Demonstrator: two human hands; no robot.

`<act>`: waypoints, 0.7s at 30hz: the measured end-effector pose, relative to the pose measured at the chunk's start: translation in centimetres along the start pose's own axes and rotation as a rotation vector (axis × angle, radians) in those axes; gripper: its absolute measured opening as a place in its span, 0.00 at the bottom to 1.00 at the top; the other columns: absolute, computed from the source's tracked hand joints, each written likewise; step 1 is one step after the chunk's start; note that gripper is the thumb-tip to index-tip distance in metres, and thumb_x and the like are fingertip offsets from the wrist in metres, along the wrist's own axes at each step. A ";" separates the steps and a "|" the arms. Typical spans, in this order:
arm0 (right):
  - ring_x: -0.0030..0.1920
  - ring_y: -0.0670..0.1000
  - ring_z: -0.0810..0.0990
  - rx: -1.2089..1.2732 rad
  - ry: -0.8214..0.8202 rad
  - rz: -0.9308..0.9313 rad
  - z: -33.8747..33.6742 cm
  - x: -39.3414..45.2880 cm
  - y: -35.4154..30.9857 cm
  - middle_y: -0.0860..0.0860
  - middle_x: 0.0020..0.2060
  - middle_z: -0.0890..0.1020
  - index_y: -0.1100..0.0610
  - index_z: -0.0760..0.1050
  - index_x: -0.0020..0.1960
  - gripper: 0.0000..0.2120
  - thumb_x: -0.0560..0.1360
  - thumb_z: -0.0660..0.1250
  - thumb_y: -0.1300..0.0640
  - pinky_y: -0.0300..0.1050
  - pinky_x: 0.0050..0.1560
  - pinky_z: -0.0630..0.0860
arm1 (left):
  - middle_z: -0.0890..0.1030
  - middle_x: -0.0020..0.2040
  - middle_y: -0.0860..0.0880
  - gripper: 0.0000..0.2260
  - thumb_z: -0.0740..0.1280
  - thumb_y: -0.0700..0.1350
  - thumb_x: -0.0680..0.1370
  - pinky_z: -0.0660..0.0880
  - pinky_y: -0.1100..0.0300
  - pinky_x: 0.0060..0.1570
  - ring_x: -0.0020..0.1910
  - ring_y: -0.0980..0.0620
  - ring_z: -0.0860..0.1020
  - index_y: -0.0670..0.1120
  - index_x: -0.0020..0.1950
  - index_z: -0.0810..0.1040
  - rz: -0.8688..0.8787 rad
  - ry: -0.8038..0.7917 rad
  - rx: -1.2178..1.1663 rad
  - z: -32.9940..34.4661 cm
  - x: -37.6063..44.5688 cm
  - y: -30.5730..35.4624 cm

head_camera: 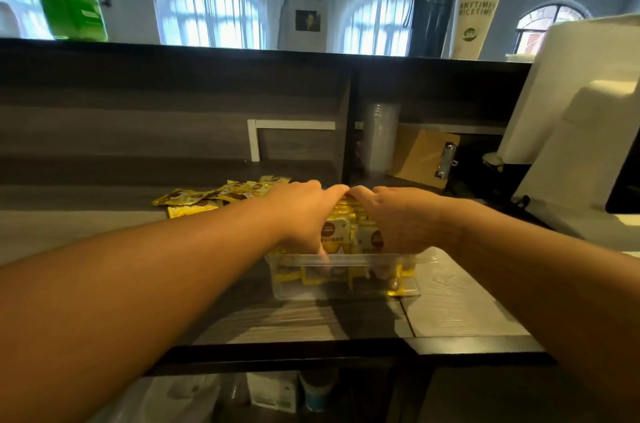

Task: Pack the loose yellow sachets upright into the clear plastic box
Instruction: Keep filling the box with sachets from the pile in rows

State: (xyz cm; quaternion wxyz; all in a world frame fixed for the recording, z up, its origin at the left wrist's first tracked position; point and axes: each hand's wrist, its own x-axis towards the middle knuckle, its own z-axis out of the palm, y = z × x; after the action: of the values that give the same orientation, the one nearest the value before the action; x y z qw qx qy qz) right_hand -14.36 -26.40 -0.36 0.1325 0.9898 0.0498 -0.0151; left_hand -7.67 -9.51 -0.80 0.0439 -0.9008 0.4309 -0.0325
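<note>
Both hands, left (304, 218) and right (398, 222), clamp upright sachets (341, 232) in the box (346, 287) at centre frame. Uneven pressure risks toppling them. More sachets (207, 199) lie loose upper left.

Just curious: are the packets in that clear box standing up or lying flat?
Standing upright: the sachets in the box rise above the clear plastic box rim, faces forward, pressed between both hands.

Two hands (349, 218), one clear plastic box (346, 279), one clipboard (424, 158), sachets too many to count
</note>
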 end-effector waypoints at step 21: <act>0.76 0.58 0.55 -0.031 -0.022 -0.022 -0.4 1.3 -0.8 0.52 0.78 0.52 0.46 0.35 0.78 0.54 0.71 0.74 0.46 0.62 0.70 0.66 | 0.68 0.72 0.49 0.55 0.76 0.68 0.61 0.74 0.47 0.62 0.69 0.46 0.69 0.51 0.79 0.53 -0.002 -0.037 0.006 -0.1 -0.4 -1.8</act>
State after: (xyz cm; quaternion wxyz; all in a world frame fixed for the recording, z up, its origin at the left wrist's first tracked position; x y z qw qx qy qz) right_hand -13.18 -25.43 -0.24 0.1481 0.9868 0.0595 -0.0267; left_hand -6.52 -8.11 -0.50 0.0546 -0.9015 0.4289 -0.0171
